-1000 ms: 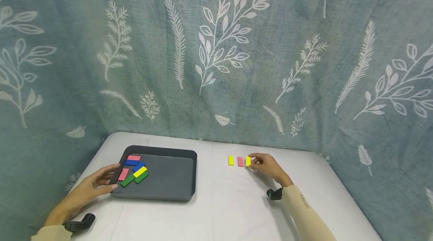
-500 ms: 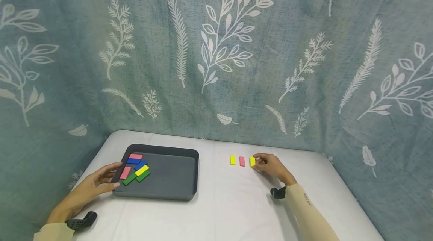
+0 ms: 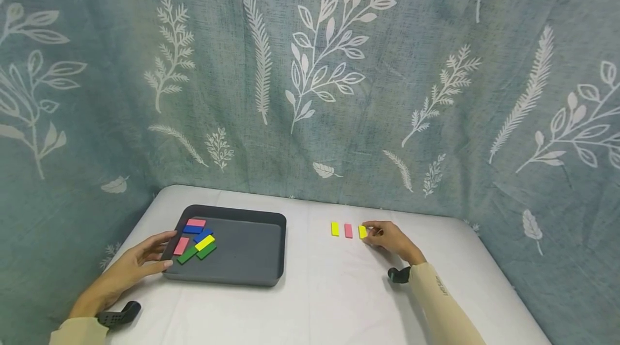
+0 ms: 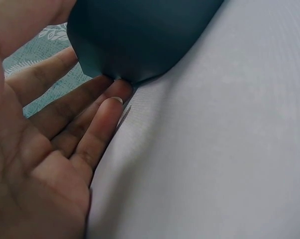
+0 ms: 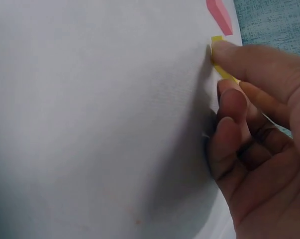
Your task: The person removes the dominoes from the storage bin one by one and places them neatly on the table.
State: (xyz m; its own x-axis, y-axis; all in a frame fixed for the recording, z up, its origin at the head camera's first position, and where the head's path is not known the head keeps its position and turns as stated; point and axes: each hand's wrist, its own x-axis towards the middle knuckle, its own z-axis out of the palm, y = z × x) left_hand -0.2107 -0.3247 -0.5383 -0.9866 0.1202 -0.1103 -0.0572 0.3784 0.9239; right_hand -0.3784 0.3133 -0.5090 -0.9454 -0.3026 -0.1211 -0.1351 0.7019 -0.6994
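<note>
My left hand [image 3: 129, 268] rests against the left end of a dark grey tray [image 3: 261, 284], thumb and index fingertip at its rim. In the left wrist view, other fingertips touch the outside of the tray [image 4: 135, 40] near its bottom edge. At the right, my right hand [image 3: 391, 240] pinches a small yellow rectangular block [image 3: 362, 232] between thumb and fingers, close over the white cloth. Left of it, a pink block [image 3: 348, 231] and another yellow block [image 3: 335, 229] lie in a row, spaced apart. The right wrist view shows the thumb covering part of the held block [image 5: 217, 45].
Inside the tray's left part lie several blocks: pink ones [image 3: 181, 246], blue ones [image 3: 192, 230], green ones [image 3: 187, 255] and a yellow one [image 3: 205, 243], some overlapping. A white cloth [image 3: 329, 302] covers the table. A leaf-patterned curtain [image 3: 271, 162] stands behind and at both sides.
My right hand has shifted slightly right with the yellow block, widening its gap from the pink block. The left hand stays at the tray. The head view has drifted a little.
</note>
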